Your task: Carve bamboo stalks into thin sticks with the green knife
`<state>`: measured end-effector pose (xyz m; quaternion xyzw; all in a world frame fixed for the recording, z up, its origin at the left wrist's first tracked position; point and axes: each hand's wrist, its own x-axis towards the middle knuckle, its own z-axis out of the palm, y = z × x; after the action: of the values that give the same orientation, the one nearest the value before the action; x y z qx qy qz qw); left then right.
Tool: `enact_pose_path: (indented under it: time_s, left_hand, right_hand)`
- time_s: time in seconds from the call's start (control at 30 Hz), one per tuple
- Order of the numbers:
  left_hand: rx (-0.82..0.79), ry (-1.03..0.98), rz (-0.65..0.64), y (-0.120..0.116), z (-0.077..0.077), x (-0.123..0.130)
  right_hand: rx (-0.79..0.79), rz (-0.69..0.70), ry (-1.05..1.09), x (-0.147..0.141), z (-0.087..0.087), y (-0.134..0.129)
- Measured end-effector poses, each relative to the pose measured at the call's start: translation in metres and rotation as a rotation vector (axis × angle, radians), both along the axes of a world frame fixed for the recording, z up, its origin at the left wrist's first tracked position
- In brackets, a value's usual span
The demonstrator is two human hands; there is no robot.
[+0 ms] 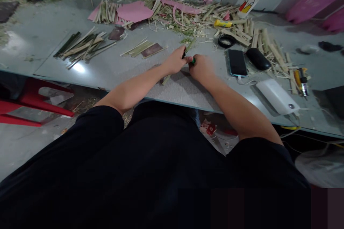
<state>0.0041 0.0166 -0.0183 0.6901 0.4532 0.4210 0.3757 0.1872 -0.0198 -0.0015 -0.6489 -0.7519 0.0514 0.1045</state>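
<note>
Near the table's front edge, my left hand (176, 60) is closed round a pale green plant strip (191, 44), which looks like split bamboo. One end sticks out beyond the fingers, and what seems to be its other end shows below the wrist. My right hand (201, 68) is closed right beside it, slightly blurred, on a small green object (193, 61) mostly hidden by the fingers. A dark piece (184, 54) shows at my left fingers; I cannot tell what it belongs to. Left of my hands lie several thin strips (137, 48) and a brown square (152, 50).
A pile of strips (83, 47) lies at left. Shavings and pink paper (134, 11) cover the back. At right are a tape roll (226, 41), phone (236, 63), black case (258, 59), white power bank (278, 96) and glue stick (223, 23). A red stool (34, 100) stands left.
</note>
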Motion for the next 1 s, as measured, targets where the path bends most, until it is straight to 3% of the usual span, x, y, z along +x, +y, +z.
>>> enact_pose_path:
  time_s: [0.17, 0.33, 0.73, 0.87, 1.0]
  left_hand:
    - [-0.019, -0.049, -0.004, -0.003, 0.001, -0.002]
    - [0.01, -0.028, -0.057, -0.003, 0.003, -0.007]
    - [0.011, 0.276, 0.08, -0.02, 0.025, -0.001]
    - [0.027, 0.256, 0.072, -0.021, 0.023, -0.002]
    - [-0.003, 0.219, 0.064, -0.02, 0.019, -0.002]
  right_hand:
    - [0.004, -0.023, -0.001, -0.002, 0.004, -0.004]
    - [-0.019, 0.058, -0.046, -0.002, 0.004, -0.004]
    - [-0.017, -0.043, -0.045, -0.01, 0.021, -0.018]
    - [-0.059, 0.044, -0.065, -0.009, 0.024, -0.018]
    - [-0.091, 0.031, -0.061, -0.009, 0.025, -0.018]
